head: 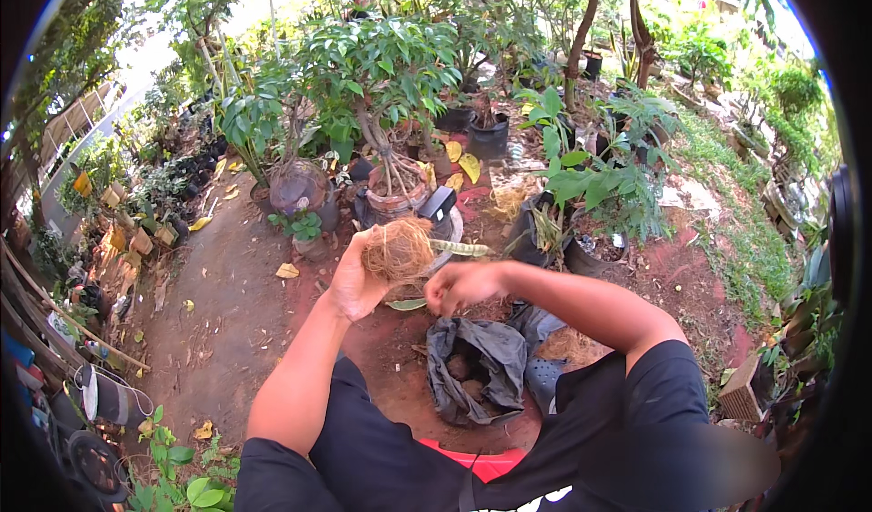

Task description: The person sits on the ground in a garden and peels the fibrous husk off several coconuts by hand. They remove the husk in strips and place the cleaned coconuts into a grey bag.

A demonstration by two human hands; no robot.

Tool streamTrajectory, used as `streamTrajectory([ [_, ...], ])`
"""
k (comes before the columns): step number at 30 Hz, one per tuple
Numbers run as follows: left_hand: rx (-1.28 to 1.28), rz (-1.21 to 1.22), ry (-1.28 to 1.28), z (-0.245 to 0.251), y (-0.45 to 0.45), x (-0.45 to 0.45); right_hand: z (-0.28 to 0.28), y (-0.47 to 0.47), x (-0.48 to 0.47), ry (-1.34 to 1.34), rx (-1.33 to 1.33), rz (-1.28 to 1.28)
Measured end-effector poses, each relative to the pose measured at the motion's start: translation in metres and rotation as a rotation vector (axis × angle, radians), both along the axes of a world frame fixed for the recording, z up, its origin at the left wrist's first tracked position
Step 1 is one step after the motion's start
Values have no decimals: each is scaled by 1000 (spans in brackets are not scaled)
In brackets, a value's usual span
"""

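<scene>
My left hand (357, 282) grips a shaggy ball of brown fibre, likely coconut coir (398, 247), from its left side and below. A mottled green strap-shaped leaf (460, 247) shows just right of the ball. My right hand (464, 286) hovers to the lower right of it, fingers curled and blurred; whether they pinch a strand cannot be seen. Below that hand, a black plastic bag (446, 369) stands with its mouth open and brown lumps (470, 381) inside. More loose fibre (571, 347) lies right of the bag, partly behind my arm.
Ahead stands a leafy potted tree in a clay pot (402, 197), with a small black box (437, 202) at its rim. Left of it is a dark round pot (298, 188). Black plant bags (535, 229) stand at right. A red seat (490, 463) is under me.
</scene>
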State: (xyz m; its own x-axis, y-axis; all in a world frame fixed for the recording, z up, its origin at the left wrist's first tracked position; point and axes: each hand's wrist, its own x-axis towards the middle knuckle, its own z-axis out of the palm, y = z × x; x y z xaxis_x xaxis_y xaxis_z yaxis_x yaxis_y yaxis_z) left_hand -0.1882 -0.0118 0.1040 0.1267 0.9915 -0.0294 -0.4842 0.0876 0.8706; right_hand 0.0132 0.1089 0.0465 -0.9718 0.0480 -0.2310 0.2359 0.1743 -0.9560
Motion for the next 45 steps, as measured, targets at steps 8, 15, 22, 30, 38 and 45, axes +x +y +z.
streamTrajectory([
  [8,-136,-79,286,3,-3,-23,27,62,40,115,-357,-249],
  [15,-175,-59,659,-6,-2,-15,66,38,21,350,-525,-555],
  [22,200,-304,1303,6,-16,42,80,-22,-8,322,-266,-232],
  [30,360,-162,918,-39,13,53,105,-59,-2,479,-122,-47],
  [38,-103,228,-217,-11,19,23,87,-79,5,332,75,306],
  [45,-26,8,-235,4,3,-1,36,21,17,211,-402,-150],
])
